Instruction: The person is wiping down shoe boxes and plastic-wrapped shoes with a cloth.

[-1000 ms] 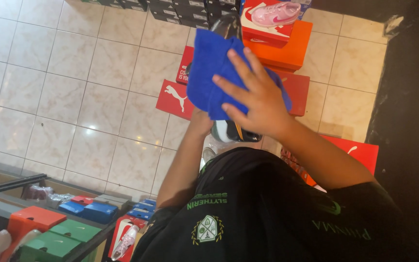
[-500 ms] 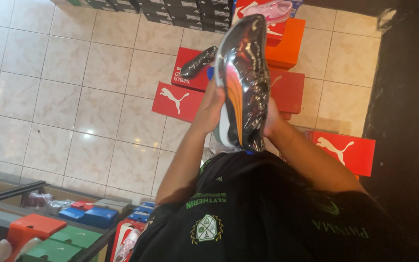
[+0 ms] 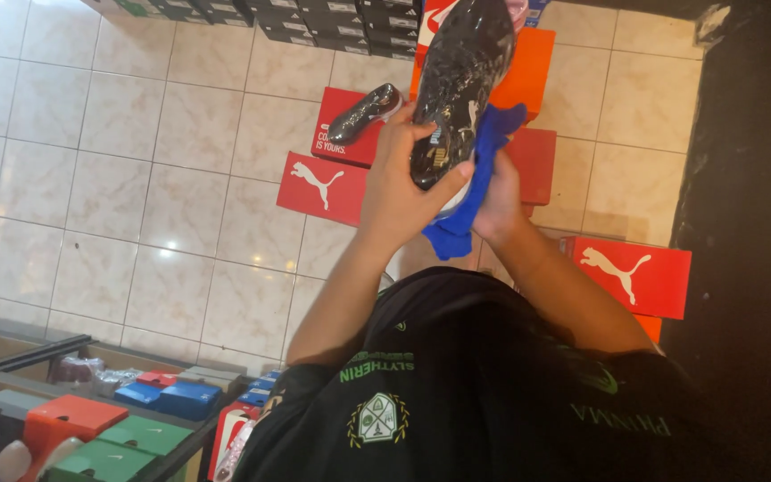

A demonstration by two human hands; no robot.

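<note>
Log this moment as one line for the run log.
left hand: holds shiny black shoe | right hand: presses blue cloth to it | second shoe: on red box, tiled floor

Red shoebox lids (image 3: pixel 325 186) flat on the tiled floor near centre; orange box (image 3: pixel 528 67) at 12 o'clock; another red box (image 3: pixel 635 277) at 3 o'clock. Dark boxes (image 3: pixel 314 22) stacked in a row at 11 o'clock. Orange, green and blue boxes (image 3: pixel 100 428) shelved at 7 o'clock.

Glossy black shoe (image 3: pixel 457 80), blue cloth (image 3: pixel 470 192), red boxes (image 3: pixel 327 183)
</note>
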